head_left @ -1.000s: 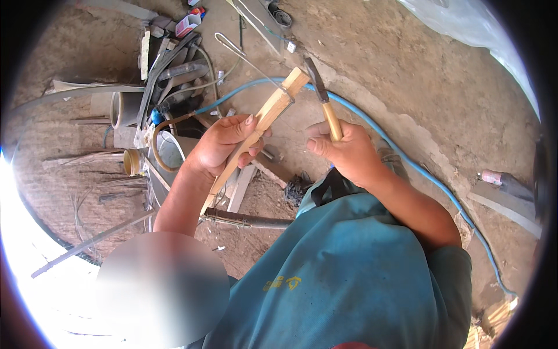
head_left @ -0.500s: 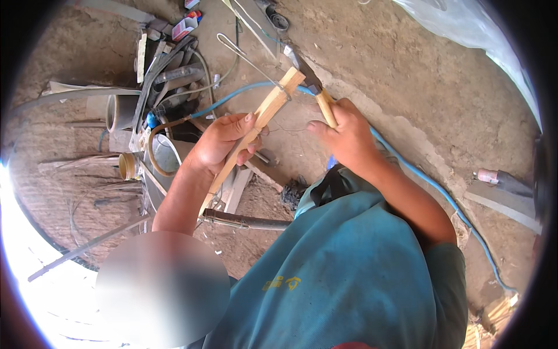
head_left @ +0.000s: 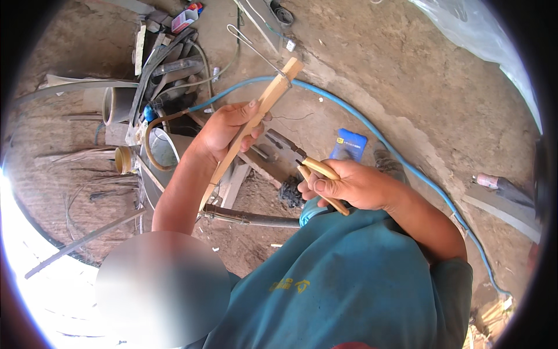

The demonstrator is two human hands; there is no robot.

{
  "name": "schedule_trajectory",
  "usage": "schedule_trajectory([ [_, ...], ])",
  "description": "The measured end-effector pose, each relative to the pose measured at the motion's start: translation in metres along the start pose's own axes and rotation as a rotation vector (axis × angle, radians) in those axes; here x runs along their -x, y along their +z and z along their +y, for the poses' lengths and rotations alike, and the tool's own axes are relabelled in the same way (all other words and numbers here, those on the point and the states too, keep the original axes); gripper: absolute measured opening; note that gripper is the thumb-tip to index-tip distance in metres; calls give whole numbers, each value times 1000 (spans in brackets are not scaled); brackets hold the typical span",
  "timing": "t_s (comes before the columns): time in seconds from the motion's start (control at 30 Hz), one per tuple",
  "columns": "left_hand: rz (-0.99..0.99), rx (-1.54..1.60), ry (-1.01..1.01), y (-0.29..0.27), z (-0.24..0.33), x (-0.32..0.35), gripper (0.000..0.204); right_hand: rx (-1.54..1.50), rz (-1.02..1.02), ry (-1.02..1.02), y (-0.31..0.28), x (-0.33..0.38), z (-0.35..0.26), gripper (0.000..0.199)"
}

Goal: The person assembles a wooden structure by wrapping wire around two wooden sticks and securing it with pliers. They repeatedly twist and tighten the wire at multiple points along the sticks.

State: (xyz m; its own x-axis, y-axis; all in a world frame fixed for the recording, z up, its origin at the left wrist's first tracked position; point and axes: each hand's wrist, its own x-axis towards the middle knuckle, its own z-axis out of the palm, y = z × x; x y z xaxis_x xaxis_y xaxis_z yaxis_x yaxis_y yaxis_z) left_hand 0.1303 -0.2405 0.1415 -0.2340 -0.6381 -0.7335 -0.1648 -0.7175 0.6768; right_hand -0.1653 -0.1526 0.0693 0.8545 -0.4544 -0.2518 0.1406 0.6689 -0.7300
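A long wooden stick (head_left: 251,125) slants up across the middle, with my left hand (head_left: 231,131) wrapped round it partway along. Near the stick's upper end a wire (head_left: 256,49) is bent around the wood, and its long looped tail sticks out to the upper left. My right hand (head_left: 350,185) grips a pair of pliers (head_left: 314,167) with yellow handles, low and close to my shirt. The dark jaws of the pliers point up and left, apart from the stick, and look parted. Some of my right fingers are hidden behind the handles.
A blue hose (head_left: 349,107) curves over the ground behind the stick. Beyond my right hand lies a blue packet (head_left: 350,143). Pipes and scrap (head_left: 168,67) are heaped at the left, near a white bucket (head_left: 163,148). A dark pole (head_left: 256,218) lies below the stick.
My right hand has come down and toward me with the pliers, away from the stick's upper end. The handles have spread. My left hand still holds the stick in nearly the same place.
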Motion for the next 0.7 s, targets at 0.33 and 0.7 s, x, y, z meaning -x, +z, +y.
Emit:
schedule_trajectory([
  [0.33,49,21,-9,0,-1,0,50,-191,-27,-88,3,-11,11,38],
  [0.7,55,73,-10,-1,-3,-6,39,-268,-51,79,-10,-6,0,46],
])
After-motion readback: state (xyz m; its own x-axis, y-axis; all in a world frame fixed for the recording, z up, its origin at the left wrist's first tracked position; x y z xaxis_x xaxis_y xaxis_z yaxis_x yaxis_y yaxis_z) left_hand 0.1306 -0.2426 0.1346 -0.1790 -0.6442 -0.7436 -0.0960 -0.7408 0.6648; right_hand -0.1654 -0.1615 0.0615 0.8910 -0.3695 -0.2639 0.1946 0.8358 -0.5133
